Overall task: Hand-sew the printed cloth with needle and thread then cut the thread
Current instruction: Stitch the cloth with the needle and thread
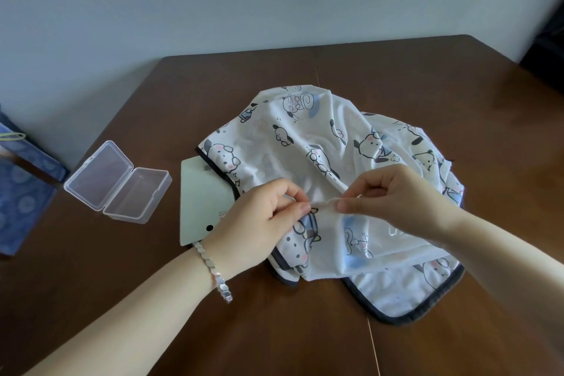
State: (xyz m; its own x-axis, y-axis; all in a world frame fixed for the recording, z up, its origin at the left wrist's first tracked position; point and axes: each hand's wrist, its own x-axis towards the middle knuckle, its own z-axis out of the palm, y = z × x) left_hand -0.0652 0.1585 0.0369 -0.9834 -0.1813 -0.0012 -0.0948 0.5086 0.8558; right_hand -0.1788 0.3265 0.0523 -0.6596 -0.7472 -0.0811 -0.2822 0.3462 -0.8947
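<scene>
The printed cloth [320,143] is white with cartoon dogs and a dark blue border, lying crumpled on the brown table [152,278]. My left hand [259,223], with a silver bracelet on its wrist, pinches a raised fold of the cloth between thumb and forefinger. My right hand [393,195] pinches the same fold a few centimetres to the right, so the fold is stretched between both hands. Needle and thread are too small to make out.
An open clear plastic box [119,181] sits left of the cloth. A pale green card [201,201] lies partly under the cloth and my left hand. A blue patterned bag [21,186] stands at the far left edge. The wall is close behind the table.
</scene>
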